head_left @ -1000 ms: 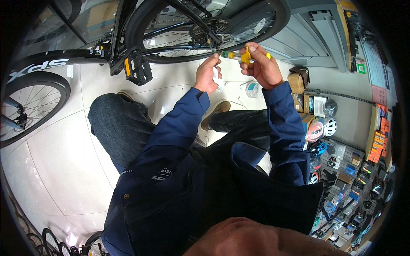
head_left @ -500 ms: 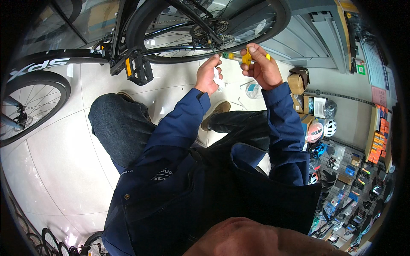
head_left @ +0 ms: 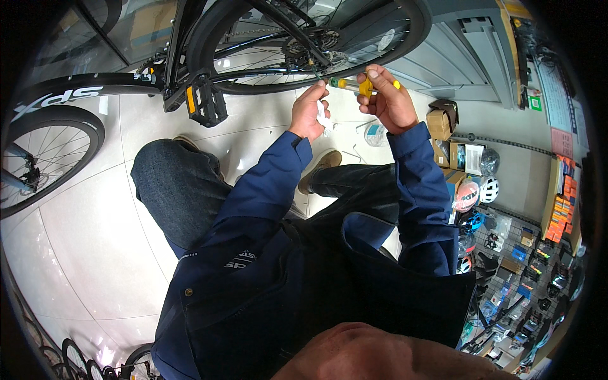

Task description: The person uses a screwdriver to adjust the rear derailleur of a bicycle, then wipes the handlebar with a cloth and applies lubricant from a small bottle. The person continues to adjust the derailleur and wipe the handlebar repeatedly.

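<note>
In my right hand (head_left: 394,101) is a syringe (head_left: 353,83) with yellow parts and some green at its front end; my fingers close around its yellow grip. My left hand (head_left: 308,113) is closed at the syringe's front end, its thumb and finger pinched there. A crumpled white tissue (head_left: 323,117) is tucked in that same hand. A thin line runs up from the fingertips toward the hub of the bicycle's rear wheel (head_left: 405,54), by the brake disc (head_left: 335,59). What exactly the left fingertips pinch is too small to tell.
A black bicycle frame (head_left: 82,85) with a pedal (head_left: 206,101) extends to the left, its front wheel (head_left: 95,130) beyond. A clear round container (head_left: 375,134) and a hex key (head_left: 358,154) lie on the tiled floor. Cardboard boxes (head_left: 438,124) and helmets (head_left: 489,189) stand right.
Almost nothing differs. My right hand's fingers have shifted very slightly on the syringe's yellow grip; the left hand stays in place.
</note>
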A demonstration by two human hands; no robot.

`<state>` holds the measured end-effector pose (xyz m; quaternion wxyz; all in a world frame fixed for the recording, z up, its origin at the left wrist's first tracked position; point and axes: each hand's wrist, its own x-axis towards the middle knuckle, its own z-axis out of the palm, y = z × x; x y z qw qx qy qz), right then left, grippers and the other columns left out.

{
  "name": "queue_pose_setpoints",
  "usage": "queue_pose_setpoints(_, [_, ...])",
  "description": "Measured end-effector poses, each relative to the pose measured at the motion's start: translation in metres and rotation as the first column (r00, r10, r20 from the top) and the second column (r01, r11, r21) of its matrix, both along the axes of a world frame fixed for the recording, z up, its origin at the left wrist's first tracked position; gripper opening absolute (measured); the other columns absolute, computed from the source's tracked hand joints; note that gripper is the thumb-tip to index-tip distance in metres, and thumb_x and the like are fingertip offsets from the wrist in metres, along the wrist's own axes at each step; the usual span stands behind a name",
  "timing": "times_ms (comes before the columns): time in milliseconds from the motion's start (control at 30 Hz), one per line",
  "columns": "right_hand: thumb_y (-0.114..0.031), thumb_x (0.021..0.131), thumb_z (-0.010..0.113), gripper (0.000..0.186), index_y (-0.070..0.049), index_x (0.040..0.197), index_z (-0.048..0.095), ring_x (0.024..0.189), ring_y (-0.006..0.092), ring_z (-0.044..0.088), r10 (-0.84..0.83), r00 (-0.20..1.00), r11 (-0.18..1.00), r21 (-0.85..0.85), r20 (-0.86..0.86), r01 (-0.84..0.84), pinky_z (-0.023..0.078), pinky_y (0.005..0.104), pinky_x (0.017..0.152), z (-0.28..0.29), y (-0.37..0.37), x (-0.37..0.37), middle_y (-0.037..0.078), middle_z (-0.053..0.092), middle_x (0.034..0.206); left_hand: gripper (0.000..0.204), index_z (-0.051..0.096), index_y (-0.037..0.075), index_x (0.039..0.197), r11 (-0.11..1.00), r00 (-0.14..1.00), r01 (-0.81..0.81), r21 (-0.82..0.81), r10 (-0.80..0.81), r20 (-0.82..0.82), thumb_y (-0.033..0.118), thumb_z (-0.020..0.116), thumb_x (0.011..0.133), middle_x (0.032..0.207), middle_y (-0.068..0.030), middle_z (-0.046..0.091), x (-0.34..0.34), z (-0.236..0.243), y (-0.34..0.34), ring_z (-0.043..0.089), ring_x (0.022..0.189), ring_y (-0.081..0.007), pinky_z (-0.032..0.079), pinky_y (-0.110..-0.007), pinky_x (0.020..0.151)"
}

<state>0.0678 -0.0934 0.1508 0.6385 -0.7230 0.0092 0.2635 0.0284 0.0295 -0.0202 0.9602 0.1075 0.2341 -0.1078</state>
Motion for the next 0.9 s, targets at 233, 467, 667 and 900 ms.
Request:
queue_pose_setpoints(233, [-0.036,0.104,0.062,0.028,-0.013,0.119,0.057,0.077,0.0142,0.061,0.007,1.0,1.0,-0.024,0.016,-0.007,0.059,0.0261,0.067,-0.001,0.0006,-0.0003,0.004,0.065,0.109,0.016,0.068,0.015,0.11,1.0,1.0,-0.006,-0.02,0.006,-0.015,0.027,0.071,0.099,0.089,0.0048,0.055,-0.0001,0.0002,-0.0006,0.045,0.063,-0.007,0.036,-0.024,0.051])
queue_pose_setpoints(467, [-0.035,0.105,0.061,0.026,-0.013,0.118,0.057,0.077,0.0138,0.06,0.005,1.0,1.0,-0.018,0.002,-0.005,0.058,0.0259,0.066,0.0001,0.0016,0.0005,0.003,0.064,0.108,0.016,0.067,0.015,0.11,0.999,1.0,-0.011,-0.033,0.01,-0.011,0.026,0.071,0.099,0.089,0.0049,0.056,0.0005,-0.0014,-0.0011,0.045,0.061,-0.0071,0.035,-0.024,0.05])
queue_pose_setpoints(667, [-0.034,0.105,0.061,0.025,-0.013,0.117,0.056,0.077,0.0134,0.059,0.007,1.0,1.0,-0.012,-0.008,-0.007,0.058,0.0259,0.067,0.0005,0.0014,0.0016,0.003,0.063,0.108,0.015,0.067,0.015,0.107,0.999,1.0,-0.012,-0.046,0.012,-0.012,0.026,0.072,0.099,0.088,0.0043,0.056,0.0005,-0.0018,-0.001,0.045,0.061,-0.0075,0.035,-0.024,0.049])
queue_pose_setpoints(900, [-0.034,0.105,0.061,0.025,-0.013,0.117,0.056,0.074,0.0123,0.059,0.009,1.0,0.999,-0.033,-0.006,-0.009,0.057,0.0266,0.066,-0.0001,0.0013,0.003,0.002,0.064,0.108,0.014,0.066,0.016,0.105,0.999,1.0,-0.01,-0.037,0.009,-0.014,0.027,0.072,0.099,0.087,0.0048,0.056,0.0011,-0.003,-0.0019,0.046,0.063,-0.0078,0.036,-0.024,0.05])
